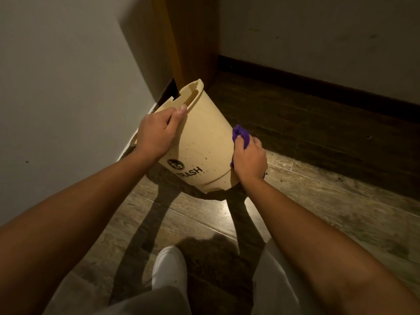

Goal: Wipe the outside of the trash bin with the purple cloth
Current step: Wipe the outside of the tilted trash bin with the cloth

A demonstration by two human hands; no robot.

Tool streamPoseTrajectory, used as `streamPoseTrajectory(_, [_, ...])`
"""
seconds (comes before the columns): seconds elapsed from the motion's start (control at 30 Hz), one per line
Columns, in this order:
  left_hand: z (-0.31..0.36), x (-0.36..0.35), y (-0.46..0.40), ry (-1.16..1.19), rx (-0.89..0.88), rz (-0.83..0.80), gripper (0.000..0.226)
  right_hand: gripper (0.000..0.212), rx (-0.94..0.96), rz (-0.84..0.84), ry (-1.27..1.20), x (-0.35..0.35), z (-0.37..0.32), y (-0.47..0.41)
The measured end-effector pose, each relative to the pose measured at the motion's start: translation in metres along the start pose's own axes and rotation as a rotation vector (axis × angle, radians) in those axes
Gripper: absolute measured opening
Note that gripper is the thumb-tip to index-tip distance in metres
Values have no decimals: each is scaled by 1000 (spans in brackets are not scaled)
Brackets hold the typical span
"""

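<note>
While the cream trash bin (204,137) is leaning tilted in the corner between the pale wall (63,87) and the wooden door frame (188,37), the person is holding it with both hands. The left hand (156,133) is gripping the upper rim of the bin, its grip clenched over the edge with the thumb lying on the outer side. The right hand (250,159) is pressing the purple cloth (241,135) against the right side of the bin, low on the wall; its grip is closed around the bunched cloth, which is showing above and below the fingers. On the front of the bin the word "TRASH" is printed in dark capitals, under a round dark logo with a small figure (a second, smaller line of letters under it is too fine to read). Small dark specks are showing on the bin wall near the cloth. The base of the bin is resting on the wooden floor (318,201). A white shoe (169,267) is standing on the floor, near the bottom edge of the view.
</note>
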State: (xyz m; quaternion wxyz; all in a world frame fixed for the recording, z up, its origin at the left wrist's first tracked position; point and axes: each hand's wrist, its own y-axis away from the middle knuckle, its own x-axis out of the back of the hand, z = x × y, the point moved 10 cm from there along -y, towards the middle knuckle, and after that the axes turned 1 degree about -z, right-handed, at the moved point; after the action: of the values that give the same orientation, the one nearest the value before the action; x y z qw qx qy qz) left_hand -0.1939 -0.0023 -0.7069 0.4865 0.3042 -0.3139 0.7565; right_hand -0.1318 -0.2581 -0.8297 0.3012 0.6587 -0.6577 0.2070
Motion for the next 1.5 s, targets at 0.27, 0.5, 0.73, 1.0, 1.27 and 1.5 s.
streamPoseTrajectory(0.27, [-1, 0, 2, -18, -15, -29, 64, 43, -280, -185, 33, -14, 56, -7])
streamPoseTrajectory(0.5, [22, -5, 9, -109, -92, -58, 47, 46, -258, -42, -134, 34, 29, -23])
streamPoseTrajectory(0.73, [32, -11, 4, -101, -107, -119, 53, 42, 262, 11, -461, 56, -138, -20])
streamPoseTrajectory(1.0, [29, -7, -4, 12, -48, -81, 57, 40, 266, 111, -412, 23, -149, 24])
streamPoseTrajectory(1.27, [25, -6, -11, 62, -14, -107, 61, 42, 368, 183, -283, 3, -137, 66])
streamPoseTrajectory(1.5, [22, -8, -17, 93, 36, -141, 63, 42, 493, 152, -227, -15, -135, 86])
